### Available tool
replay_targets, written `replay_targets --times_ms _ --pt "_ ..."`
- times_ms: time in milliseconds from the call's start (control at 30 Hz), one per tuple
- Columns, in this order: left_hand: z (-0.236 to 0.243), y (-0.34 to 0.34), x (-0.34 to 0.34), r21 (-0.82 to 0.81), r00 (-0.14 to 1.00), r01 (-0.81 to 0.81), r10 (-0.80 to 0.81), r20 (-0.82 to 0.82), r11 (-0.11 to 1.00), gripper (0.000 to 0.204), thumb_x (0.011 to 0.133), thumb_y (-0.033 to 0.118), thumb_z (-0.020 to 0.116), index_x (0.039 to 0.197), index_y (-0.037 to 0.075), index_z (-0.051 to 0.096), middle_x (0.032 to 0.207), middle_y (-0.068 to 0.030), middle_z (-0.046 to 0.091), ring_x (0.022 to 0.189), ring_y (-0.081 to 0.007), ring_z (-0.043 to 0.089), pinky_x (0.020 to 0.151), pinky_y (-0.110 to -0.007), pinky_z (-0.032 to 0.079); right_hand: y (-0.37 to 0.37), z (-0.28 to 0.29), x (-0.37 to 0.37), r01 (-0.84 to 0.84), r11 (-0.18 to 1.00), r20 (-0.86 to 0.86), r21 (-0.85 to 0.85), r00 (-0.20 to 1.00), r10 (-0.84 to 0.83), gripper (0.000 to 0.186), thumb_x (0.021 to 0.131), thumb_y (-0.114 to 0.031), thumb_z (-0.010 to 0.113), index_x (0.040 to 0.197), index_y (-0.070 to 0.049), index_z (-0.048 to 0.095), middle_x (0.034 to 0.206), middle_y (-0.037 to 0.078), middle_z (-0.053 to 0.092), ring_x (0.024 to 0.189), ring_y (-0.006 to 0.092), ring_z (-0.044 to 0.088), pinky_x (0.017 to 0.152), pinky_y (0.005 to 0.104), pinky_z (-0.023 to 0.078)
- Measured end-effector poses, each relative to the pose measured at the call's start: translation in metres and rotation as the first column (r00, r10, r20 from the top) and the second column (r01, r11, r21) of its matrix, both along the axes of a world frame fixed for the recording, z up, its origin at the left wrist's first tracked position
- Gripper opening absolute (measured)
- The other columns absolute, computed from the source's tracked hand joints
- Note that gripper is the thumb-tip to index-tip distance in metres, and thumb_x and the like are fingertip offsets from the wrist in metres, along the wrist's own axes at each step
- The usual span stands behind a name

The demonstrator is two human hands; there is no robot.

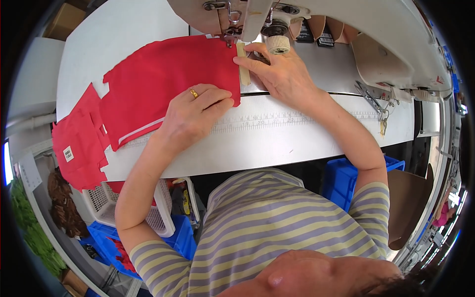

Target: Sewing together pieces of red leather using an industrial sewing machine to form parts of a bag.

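A large red fabric piece (168, 74) lies flat on the sewing machine table, its right edge beneath the presser foot (230, 38). My left hand (193, 111), a ring on one finger, rests on the near right part of the fabric with fingers curled together at its corner. Beside the presser foot, my right hand (284, 74) has its thumb on the fabric's right edge and its index finger bent close by. A pale yellow strip (243, 67) runs along that edge, partly behind the fingers. The other fingertips of this hand are hidden.
More red fabric (79, 138) with a white label hangs over the table's left edge. The machine head (376, 24) arches above at right. Thread snips (372, 99) lie at right. Below stand a white basket (166, 215) and blue bins (341, 178). A ruler (277, 120) lines the table.
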State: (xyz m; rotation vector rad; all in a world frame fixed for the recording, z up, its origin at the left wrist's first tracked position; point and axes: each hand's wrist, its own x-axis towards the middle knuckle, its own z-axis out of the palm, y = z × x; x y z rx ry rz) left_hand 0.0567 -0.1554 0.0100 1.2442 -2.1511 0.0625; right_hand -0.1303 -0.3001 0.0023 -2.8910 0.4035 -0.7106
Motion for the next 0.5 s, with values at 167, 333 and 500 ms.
replay_targets --times_ms 167,333,500 --pt "-0.003 -0.016 0.006 -0.020 1.000 -0.013 0.012 -0.022 1.000 0.019 0.067 0.001 0.067 0.086 0.002 0.067 0.090 -0.0060 0.063 0.079 -0.0219 0.063 0.063 -0.031 0.055 -0.002 0.001 -0.001 -0.030 0.999 -0.003 0.023 1.000 0.030 0.036 0.076 -0.012 0.069 0.112 -0.015 0.066 0.094 0.008 0.054 0.091 0.0248 0.052 0.078 0.0365 0.044" --pt "-0.007 -0.031 0.011 -0.009 0.998 -0.013 0.012 -0.066 1.000 0.021 0.067 -0.002 0.068 0.088 0.002 0.067 0.091 -0.0069 0.064 0.079 -0.0235 0.063 0.061 -0.031 0.054 -0.003 -0.002 -0.001 -0.029 0.999 -0.013 0.026 0.999 0.029 0.037 0.075 -0.011 0.069 0.112 -0.015 0.065 0.095 0.007 0.053 0.091 0.0247 0.052 0.079 0.0361 0.044" --pt "-0.005 -0.045 0.016 -0.040 0.998 -0.036 0.033 -0.061 0.999 0.019 0.067 0.000 0.069 0.086 0.004 0.067 0.088 -0.0040 0.063 0.078 -0.0204 0.063 0.061 -0.030 0.055 -0.003 -0.002 -0.001 -0.033 0.999 -0.010 0.026 0.999 0.034 0.036 0.075 -0.009 0.068 0.110 -0.014 0.065 0.095 0.007 0.053 0.092 0.0246 0.052 0.079 0.0360 0.044"
